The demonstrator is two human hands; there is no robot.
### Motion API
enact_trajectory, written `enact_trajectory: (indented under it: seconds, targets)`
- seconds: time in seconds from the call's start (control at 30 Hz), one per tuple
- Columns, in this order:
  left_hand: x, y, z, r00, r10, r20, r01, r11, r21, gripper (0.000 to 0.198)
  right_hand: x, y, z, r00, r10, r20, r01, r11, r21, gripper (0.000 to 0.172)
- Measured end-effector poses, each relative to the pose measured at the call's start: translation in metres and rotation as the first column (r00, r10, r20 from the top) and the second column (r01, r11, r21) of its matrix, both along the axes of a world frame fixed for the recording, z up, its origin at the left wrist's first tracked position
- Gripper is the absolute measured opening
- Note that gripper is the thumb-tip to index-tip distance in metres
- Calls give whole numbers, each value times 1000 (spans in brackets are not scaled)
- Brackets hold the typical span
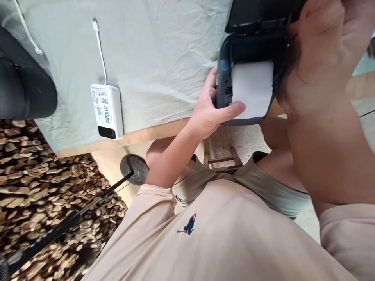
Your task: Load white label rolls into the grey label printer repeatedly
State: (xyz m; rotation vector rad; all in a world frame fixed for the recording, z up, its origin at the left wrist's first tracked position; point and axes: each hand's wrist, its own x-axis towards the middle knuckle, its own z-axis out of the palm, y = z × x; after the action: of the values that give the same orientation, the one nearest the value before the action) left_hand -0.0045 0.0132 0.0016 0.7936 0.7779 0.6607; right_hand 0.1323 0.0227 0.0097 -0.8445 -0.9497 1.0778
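A dark portable label printer (pixel 221 78) is held over the table's front edge with its lid (pixel 249 15) swung up. Inside it lies white paper (pixel 253 88), which looks like a roll. My left hand (pixel 209 109) grips the printer's lower left side, its thumb resting on the paper and the fingers behind the body. At the upper right, my right hand (pixel 319 50) is curled against the printer's right side by the lid hinge; some of its fingers are hidden and it is slightly blurred.
A white power bank (pixel 105 109) with a short cable (pixel 101 54) lies on the cloth-covered table (pixel 155 70). A dark rounded object (pixel 26 82) and another white cable (pixel 27 31) are at left. A black stand pole (pixel 96 201) rises beside stacked firewood (pixel 43 171).
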Motion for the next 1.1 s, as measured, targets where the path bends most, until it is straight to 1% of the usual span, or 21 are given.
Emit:
enact_trajectory:
  seconds: [0.07,0.1,0.13,0.2,0.3,0.43,0.5,0.57,0.63,0.7,0.83,0.9,1.0,1.1]
  targets:
    - [-1,0,0,1000,-5,12,5,1000,1,59,-6,1,4,983,-122,140,118,992,40,27]
    - [-1,0,0,1000,-9,15,9,1000,-1,58,-9,1,7,968,-146,203,137,989,59,28]
    - [-1,0,0,1000,-14,15,14,1000,-4,58,-11,0,9,959,-141,246,127,989,71,28]
    - [-2,1,-1,1000,-15,10,15,1000,-9,57,-11,-4,10,956,-91,278,75,995,67,30]
    - [-1,1,-2,1000,-6,22,6,1000,-12,56,-9,-12,4,952,-48,301,48,999,10,39]
    - [0,2,-3,999,24,37,-23,999,-33,61,-6,-18,-9,965,-3,262,10,1000,-28,44]
    - [0,1,-2,998,42,46,-39,997,-66,65,-6,-19,-13,972,23,234,-11,998,-55,42]
    - [0,1,-1,996,56,69,-48,993,-106,65,-6,-19,-14,973,58,221,-37,995,-97,46]
    - [0,0,0,992,76,100,-64,991,-119,59,-7,-18,-14,970,110,215,-83,988,-131,54]
    - [1,-1,1,986,100,132,-89,992,-92,50,-9,-18,-13,968,166,187,-140,979,-147,58]
    - [4,0,6,974,158,163,-150,987,-58,26,-13,-17,-11,974,204,99,-192,974,-121,58]
    - [5,0,8,968,184,173,-177,983,-53,17,-13,-17,-9,972,219,85,-210,973,-98,56]
    - [4,0,9,971,174,161,-171,985,-31,16,-14,-17,-7,972,214,94,-208,975,-77,54]
    - [3,-2,8,984,141,109,-139,990,-29,24,-15,-17,-6,975,199,102,-191,978,-83,53]
